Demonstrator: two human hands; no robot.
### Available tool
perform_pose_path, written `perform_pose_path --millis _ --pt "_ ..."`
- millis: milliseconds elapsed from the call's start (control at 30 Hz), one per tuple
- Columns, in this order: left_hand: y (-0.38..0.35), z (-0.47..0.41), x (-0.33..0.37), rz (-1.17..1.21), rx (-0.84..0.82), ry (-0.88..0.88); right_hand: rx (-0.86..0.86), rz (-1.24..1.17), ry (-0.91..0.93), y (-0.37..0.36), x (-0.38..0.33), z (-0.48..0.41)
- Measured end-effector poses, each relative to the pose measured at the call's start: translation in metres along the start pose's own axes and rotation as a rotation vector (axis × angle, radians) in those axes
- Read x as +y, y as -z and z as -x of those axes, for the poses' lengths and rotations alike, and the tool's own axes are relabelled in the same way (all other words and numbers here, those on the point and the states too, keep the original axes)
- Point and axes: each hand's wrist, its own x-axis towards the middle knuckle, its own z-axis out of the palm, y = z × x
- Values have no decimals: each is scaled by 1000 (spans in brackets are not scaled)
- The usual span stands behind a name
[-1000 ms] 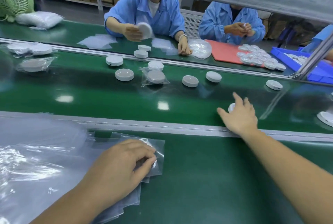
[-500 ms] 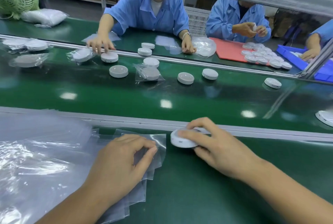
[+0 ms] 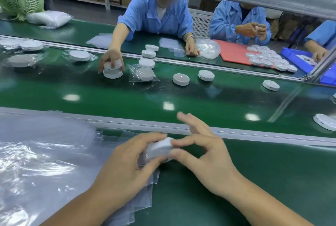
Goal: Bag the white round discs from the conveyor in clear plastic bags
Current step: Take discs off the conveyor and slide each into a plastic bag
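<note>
Green bench (image 3: 254, 180), insertion step: left hand (image 3: 125, 164) grips bag (image 3: 145, 155), right hand (image 3: 207, 156) just beside pinches disc (image 3: 161, 148) at its mouth; next move likely needs disc pushed fully inside.

A factory packing line (green conveyor (image 3: 127, 96), blue-smocked workers (image 3: 156, 20)).

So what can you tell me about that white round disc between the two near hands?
The white round disc is a thick, smooth puck, seemingly plastic, blurred. It is held over a stack of clear plastic bags on the green table. The left hand grips its left side; the right hand pinches its right rim.
</note>
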Motion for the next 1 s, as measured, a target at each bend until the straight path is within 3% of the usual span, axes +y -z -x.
perform_pose_path --millis 67,133,333,500,600,700,900,1000 --pt "-1 -1 -2 123 80 45 -181 -66 -122 1 -7 -6" --pt "-2 -4 -3 265 138 88 -257 -168 -121 -2 -13 -14" --pt "4 -8 3 329 126 130 -60 -239 -121 -20 -21 -24" --pt "17 -19 6 310 126 121 -158 -229 -83 -21 -21 -18" --pt "23 -21 5 339 71 119 -105 -296 -130 -26 -23 -16" --pt "23 -23 7 388 59 207 -33 -205 -95 -22 -25 -18" --pt "20 -30 12 217 3 208 -83 -118 -168 -7 -22 -29" --pt "33 -29 3 -289 -62 84 24 -17 -266 6 -3 -48"
